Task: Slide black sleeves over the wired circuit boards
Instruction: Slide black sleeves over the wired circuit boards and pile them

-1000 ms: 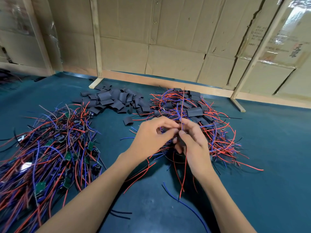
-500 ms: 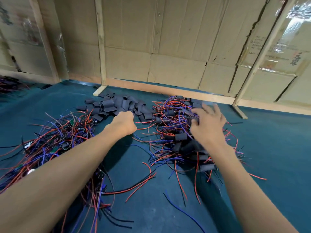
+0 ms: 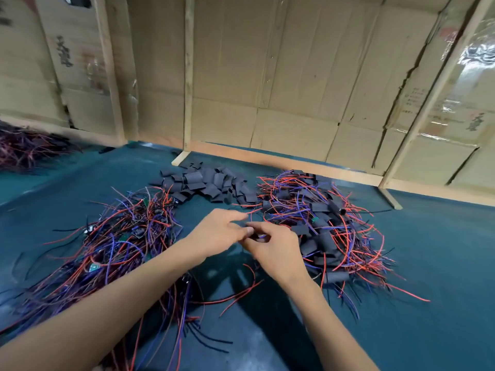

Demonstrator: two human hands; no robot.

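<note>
- Lying at far left on the tabletop (image 3: 442,263), a dim heap of more wires (image 3: 24,148) is sitting well apart from the work
- Sprawling on the near left, the pile of bare wired circuit boards (image 3: 115,236) is showing small green and dark boards tangled among red and purple leads; these are looking light and floppy, so a tug on one lead is likely dragging its neighbours, and taking hold at the stiff board itself is seeming the safer choice
- Heaping behind the middle, the loose black sleeves (image 3: 209,183) are looking like thin, soft, flattened tubes, probably needing a squeeze at the edges to open the mouth
- Meeting in the centre, the left hand (image 3: 217,234) is spreading its fingers loosely and the right hand (image 3: 273,250) is pinching a small dark piece with a purple lead; whether that piece is a sleeve or a board, I cannot tell
- Piling at right, the sleeved boards (image 3: 321,226) are lying near the right hand
- Covering the tabletop, a dark teal mat is looking smooth
- Closing the back, cardboard panels (image 3: 267,76) on wooden posts (image 3: 188,76) are forming a wall
</note>
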